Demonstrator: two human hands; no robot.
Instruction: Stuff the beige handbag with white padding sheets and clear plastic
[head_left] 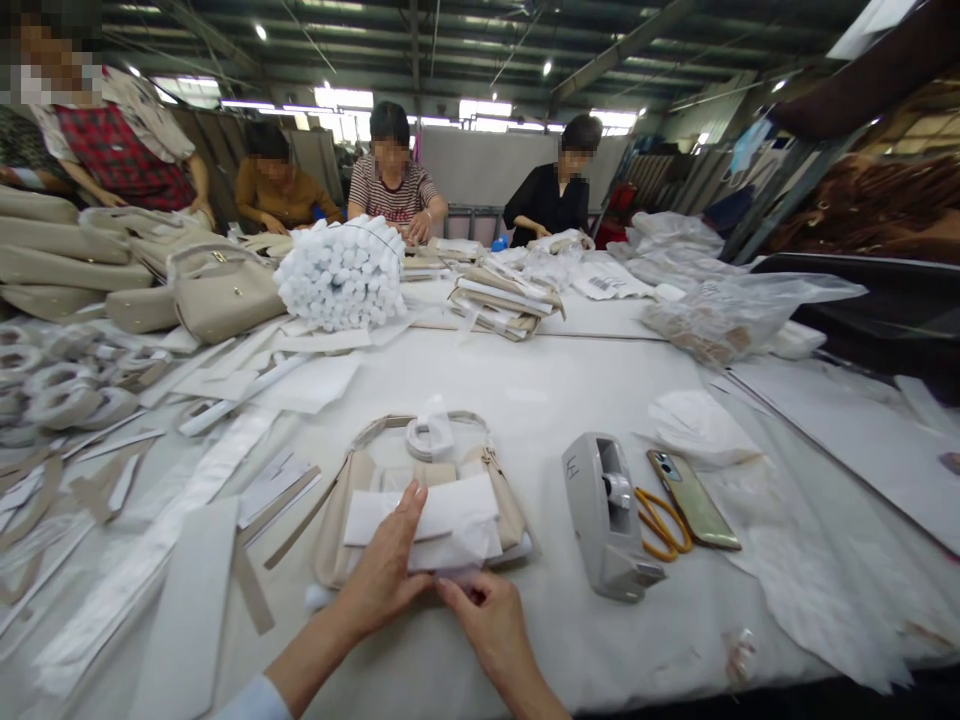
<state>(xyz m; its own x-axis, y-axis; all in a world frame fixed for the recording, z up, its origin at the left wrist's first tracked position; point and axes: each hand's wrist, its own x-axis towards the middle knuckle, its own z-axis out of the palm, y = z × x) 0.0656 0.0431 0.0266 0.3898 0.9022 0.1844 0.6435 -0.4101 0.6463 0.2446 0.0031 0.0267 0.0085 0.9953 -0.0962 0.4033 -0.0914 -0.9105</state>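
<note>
A beige handbag [334, 530] lies on the white table in front of me, its strap looped at the top. White paper [469, 500] covers its middle. My left hand [390, 560] rests on the paper with fingers stretched out and its thumb at the lower edge. At that same edge, my right hand [487, 610] pinches thin white wrapping, thumb and index finger together. A coiled strap in clear wrap [429, 437] sits at the bag's top.
Right of the bag stand a grey tape dispenser [592, 520], yellow-handled scissors [664, 525] and a phone [694, 500]. Strap pieces and white strips [195, 540] cover the left. Behind are finished handbags [225, 295], a bundle of white rolls [341, 275] and several people at work.
</note>
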